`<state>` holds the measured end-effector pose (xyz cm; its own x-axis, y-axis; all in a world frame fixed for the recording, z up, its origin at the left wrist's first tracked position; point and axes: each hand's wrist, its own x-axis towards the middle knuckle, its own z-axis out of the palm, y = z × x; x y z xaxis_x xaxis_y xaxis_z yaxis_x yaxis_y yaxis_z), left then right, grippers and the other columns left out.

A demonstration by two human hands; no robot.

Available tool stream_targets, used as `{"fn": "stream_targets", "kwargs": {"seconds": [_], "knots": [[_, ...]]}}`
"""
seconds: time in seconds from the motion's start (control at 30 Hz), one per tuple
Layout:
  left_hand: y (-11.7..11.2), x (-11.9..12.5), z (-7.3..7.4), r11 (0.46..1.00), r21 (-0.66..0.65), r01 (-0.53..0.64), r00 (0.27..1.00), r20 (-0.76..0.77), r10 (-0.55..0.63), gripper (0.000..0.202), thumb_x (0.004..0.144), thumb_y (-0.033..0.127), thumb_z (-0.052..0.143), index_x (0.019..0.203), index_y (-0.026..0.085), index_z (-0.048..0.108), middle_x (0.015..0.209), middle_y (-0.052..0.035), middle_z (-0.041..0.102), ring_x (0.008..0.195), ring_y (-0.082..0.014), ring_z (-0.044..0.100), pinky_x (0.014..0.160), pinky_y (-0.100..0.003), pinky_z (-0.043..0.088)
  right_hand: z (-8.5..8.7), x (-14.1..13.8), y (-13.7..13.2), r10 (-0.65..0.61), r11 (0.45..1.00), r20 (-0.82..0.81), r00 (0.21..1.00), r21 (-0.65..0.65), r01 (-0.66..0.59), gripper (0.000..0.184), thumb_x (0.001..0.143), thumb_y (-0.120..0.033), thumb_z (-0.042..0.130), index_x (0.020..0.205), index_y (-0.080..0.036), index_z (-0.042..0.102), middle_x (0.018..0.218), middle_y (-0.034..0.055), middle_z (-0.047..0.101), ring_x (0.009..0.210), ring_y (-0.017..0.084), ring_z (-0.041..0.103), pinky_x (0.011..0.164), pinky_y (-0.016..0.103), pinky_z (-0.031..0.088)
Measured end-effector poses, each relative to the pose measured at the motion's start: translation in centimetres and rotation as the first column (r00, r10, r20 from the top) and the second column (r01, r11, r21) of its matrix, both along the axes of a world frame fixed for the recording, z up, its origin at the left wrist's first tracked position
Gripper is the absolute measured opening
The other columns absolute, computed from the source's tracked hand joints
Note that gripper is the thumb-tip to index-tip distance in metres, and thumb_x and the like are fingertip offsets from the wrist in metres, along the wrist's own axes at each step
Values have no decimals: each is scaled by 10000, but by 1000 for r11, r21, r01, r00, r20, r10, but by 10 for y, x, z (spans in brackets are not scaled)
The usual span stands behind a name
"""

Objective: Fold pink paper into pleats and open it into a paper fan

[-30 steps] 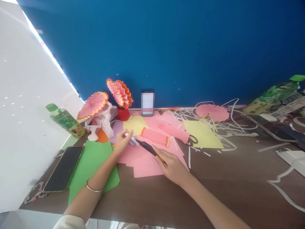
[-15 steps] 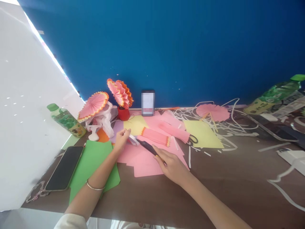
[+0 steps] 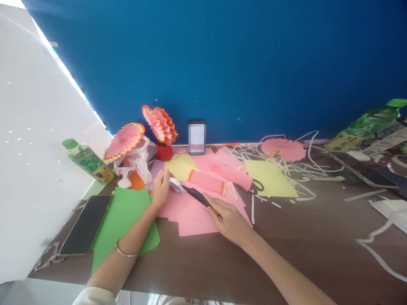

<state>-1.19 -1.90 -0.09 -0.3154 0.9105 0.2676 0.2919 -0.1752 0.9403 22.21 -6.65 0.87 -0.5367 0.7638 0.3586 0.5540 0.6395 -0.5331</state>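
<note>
My left hand (image 3: pixel 161 186) is closed with its fingertips pinched on a white curved strip (image 3: pixel 175 185), which could be tape. Held in my right hand (image 3: pixel 230 220) is a black utility knife (image 3: pixel 197 196) with some yellow near the grip, its tip reaching to the strip's right end. Beneath both hands lie pink paper sheets (image 3: pixel 193 222). A pleated pink paper piece (image 3: pixel 208 182) with orange and yellow edges rests just beyond the knife, and a second folded pink piece (image 3: pixel 237 176) lies behind it. Green sheets (image 3: pixel 127 212) sit under my left forearm.
Pleated paper flowers (image 3: pixel 160 125), a red pot (image 3: pixel 164 151) and a propped phone (image 3: pixel 197 137) stand along the blue wall. A green-capped bottle (image 3: pixel 89 161) and dark phone (image 3: pixel 85 224) are left. Tangled white strips (image 3: pixel 254 150), a yellow sheet (image 3: pixel 271 180) and another bottle (image 3: pixel 365 127) are right.
My left hand has turned and its fingers have shifted slightly, and the white strip now shows as a wider curve. My right hand and the knife have hardly moved.
</note>
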Motion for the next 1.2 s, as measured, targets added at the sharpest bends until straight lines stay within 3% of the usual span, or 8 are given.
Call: {"fn": "stream_targets", "kwargs": {"seconds": [0.07,0.17,0.47,0.73,0.83,0.93,1.03,1.2], "knots": [[-2,1,3,999,39,4,997,-83,-1,352,811,443,432,566,189,433,556,28,447,545,-114,446,547,-232,336,0,0,0,13,1000,-6,1000,8,-13,416,894,-241,363,1306,-183,372,998,94,630,854,194,614,719,327,523],[-3,2,4,999,-25,28,996,-87,-30,366,751,417,537,530,190,353,489,49,421,480,-99,432,501,-220,308,0,-2,-1,35,999,-7,999,29,-35,424,892,-234,359,1313,-182,362,983,93,630,843,190,616,715,317,525],[0,1,6,969,-146,199,940,310,-146,350,739,407,552,532,207,352,348,53,480,333,-123,480,440,-226,353,2,-5,-3,18,996,16,1000,86,-20,417,896,-242,333,1308,-194,372,862,75,640,732,181,618,639,299,530],[6,0,-4,975,-154,163,881,468,-74,357,739,402,550,498,197,384,359,52,440,331,-105,437,417,-215,336,-1,-6,-3,19,997,-13,1000,76,-18,410,893,-232,347,1297,-174,381,845,77,632,696,172,600,617,297,520],[2,3,-1,982,-140,130,929,364,-72,362,773,420,504,506,197,405,387,48,410,388,-108,438,459,-223,347,0,-5,-2,15,996,-14,1000,83,-14,417,894,-235,340,1307,-187,370,838,74,635,706,173,610,624,297,526],[-1,4,5,1000,-19,17,996,88,-15,364,798,423,464,521,188,436,511,19,463,526,-119,468,542,-233,361,0,-3,-1,1,996,1,1000,94,-1,421,892,-233,339,1311,-203,366,884,78,643,757,184,625,654,307,534],[-3,3,9,999,53,-10,995,-98,15,370,781,405,493,505,182,391,537,32,404,530,-103,398,536,-233,312,-1,-2,0,0,996,17,1000,86,-2,431,889,-214,342,1319,-199,350,938,82,641,789,186,628,676,310,537],[1,-3,8,993,-101,56,998,-26,-59,452,706,391,589,471,182,264,447,68,254,427,-69,297,464,-222,227,-2,-4,0,15,993,-1,1000,118,-15,436,887,-201,348,1323,-201,341,919,78,642,767,176,625,665,299,534]]}}
